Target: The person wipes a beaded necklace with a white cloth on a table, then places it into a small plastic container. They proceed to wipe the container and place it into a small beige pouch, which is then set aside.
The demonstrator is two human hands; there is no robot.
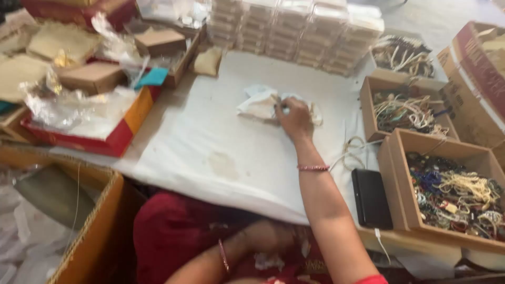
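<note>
- The right hand (294, 120) reaches forward over the worktop, its fingers (284, 109) curled down and pinching the edge of a small crumpled white pouch (260, 104).
- The white pouch lies flat near the middle of the white sheet (210, 152) that covers the worktop. It looks limp and unfilled, so the handling of it seems to be at an early point.
- The left hand (273, 236) rests low in the lap, well back from the white pouch, over red clothing (173, 231). Whether its fingers are closed around anything cannot be told; small white scraps lie beside it.
- A thin red bangle (313, 168) circles the right wrist.
- Right of the white pouch, a loose loop of pale cord (353, 150) lies on the sheet, and a flat black case (371, 198) sits nearer the body.
- Further right of the white pouch stand open brown cardboard boxes (389, 87) holding tangled bead strings and bangles (452, 194), seemingly the stock for the work.
- Beyond the white pouch, stacks of small clear-lidded boxes (294, 31) line the far edge of the worktop, seemingly packed goods.
- Left of the white pouch, red and orange trays (113, 142) hold plain brown boxes, clear wrappers and beige cloth pouches (58, 42).
- A faint stain (223, 164) marks the sheet on the near side of the white pouch.
- Below and left of the white pouch an orange carton (94, 231) stands by crumpled white paper on the floor.
</note>
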